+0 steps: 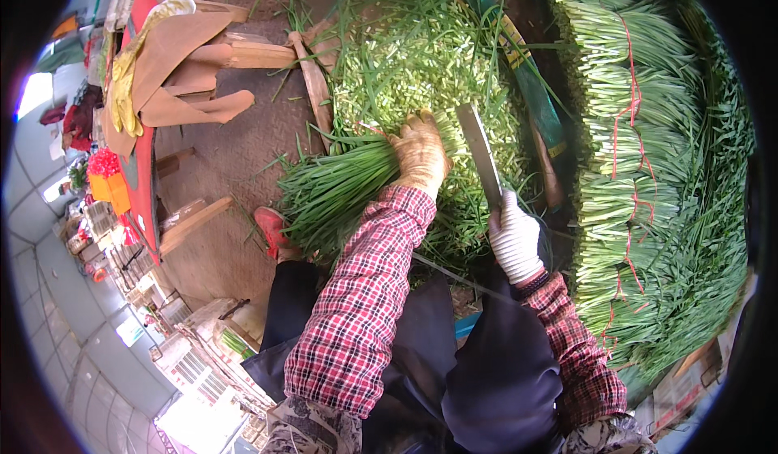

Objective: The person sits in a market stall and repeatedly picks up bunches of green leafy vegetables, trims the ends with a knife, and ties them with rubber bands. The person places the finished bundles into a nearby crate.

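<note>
My left hand (420, 153), in a stained yellowish glove, grips a bundle of green garlic chives (349, 177) near its pale stem end. The long leaves fan out toward the lower left. A red tie (371, 128) shows beside the knuckles. In a white ribbed glove, my right hand (516, 236) holds the handle of a broad-bladed knife (479, 141). Its blade points up and away from me, just right of the stem ends; whether it touches them I cannot tell. Beneath lies a heap of chopped stem ends (419, 59) and loose leaves.
At the right, bundled chives (626, 89) with red ties lie stacked in a long row. A green strip (538, 98) borders the heap. On the left, brown cloth (173, 59) and a yellow glove (126, 89) hang over a red-topped wooden stand (144, 168). My red shoe (271, 230) touches the leaves.
</note>
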Demonstrator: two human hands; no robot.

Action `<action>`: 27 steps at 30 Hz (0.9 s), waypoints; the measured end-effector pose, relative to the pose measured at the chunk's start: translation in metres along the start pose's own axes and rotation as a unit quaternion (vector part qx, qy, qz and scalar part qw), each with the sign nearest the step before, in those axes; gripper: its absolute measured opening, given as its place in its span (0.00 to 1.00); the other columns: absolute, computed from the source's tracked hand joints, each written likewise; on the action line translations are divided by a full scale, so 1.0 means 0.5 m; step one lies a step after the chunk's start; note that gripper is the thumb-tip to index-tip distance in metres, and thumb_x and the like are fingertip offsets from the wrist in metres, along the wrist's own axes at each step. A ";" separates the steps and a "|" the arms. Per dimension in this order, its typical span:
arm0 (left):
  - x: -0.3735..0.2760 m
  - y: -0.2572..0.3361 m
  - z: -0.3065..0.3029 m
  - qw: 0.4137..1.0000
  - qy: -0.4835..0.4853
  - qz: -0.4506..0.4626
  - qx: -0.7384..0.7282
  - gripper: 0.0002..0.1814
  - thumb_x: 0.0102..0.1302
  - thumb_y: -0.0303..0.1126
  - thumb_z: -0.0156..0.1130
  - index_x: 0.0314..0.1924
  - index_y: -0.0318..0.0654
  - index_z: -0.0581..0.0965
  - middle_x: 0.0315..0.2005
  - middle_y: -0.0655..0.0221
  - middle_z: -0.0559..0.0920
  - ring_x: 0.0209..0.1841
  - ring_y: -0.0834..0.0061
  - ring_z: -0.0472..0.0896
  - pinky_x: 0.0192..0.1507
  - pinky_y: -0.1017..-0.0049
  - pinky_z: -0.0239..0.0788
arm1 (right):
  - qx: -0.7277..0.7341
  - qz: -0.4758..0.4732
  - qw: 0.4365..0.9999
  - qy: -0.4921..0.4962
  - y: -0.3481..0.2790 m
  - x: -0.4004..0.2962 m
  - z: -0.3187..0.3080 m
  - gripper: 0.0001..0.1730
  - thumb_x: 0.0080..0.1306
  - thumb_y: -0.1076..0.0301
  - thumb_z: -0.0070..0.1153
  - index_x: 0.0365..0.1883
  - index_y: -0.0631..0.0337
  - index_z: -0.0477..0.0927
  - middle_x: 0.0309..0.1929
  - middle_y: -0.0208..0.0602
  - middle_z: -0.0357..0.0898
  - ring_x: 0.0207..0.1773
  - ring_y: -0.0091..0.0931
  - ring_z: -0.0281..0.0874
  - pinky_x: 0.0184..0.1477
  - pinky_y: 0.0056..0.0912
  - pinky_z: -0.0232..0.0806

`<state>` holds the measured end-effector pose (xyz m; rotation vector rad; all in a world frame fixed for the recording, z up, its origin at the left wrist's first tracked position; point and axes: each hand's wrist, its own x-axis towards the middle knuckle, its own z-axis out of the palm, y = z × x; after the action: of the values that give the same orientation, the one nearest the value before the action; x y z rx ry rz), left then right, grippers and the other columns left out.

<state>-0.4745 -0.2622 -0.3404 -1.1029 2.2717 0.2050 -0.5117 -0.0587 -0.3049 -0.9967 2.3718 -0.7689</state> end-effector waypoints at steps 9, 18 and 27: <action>0.012 0.000 -0.009 1.000 -0.028 0.004 0.008 0.39 0.47 0.43 0.73 0.57 0.39 0.67 0.52 0.61 0.73 0.57 0.60 0.71 0.58 0.53 0.61 | 0.011 -0.013 0.996 -0.092 0.009 0.014 0.037 0.13 0.61 0.70 0.51 0.43 0.64 0.69 0.18 0.44 0.74 0.20 0.43 0.74 0.23 0.46 0.66; 0.014 -0.001 0.004 1.000 0.021 0.001 -0.021 0.29 0.51 0.40 0.67 0.54 0.43 0.71 0.49 0.63 0.75 0.55 0.61 0.72 0.56 0.47 0.60 | -0.063 0.033 0.987 -0.144 0.000 0.207 0.198 0.16 0.61 0.66 0.47 0.45 0.65 0.65 0.25 0.52 0.79 0.30 0.47 0.79 0.33 0.49 0.70; -0.221 -0.175 -0.027 0.783 0.289 0.084 -0.545 0.47 0.53 0.30 0.70 0.69 0.36 0.53 0.68 0.53 0.56 0.68 0.59 0.58 0.65 0.64 0.59 | -0.150 -0.020 0.944 -0.293 -0.004 0.215 0.031 0.29 0.59 0.57 0.56 0.56 0.60 0.65 0.39 0.52 0.78 0.41 0.47 0.77 0.42 0.48 0.69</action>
<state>-0.3616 -0.2502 -0.2556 -1.6450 2.8121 1.6201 -0.5699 -0.1453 -0.3352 -1.1966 1.9688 -0.0829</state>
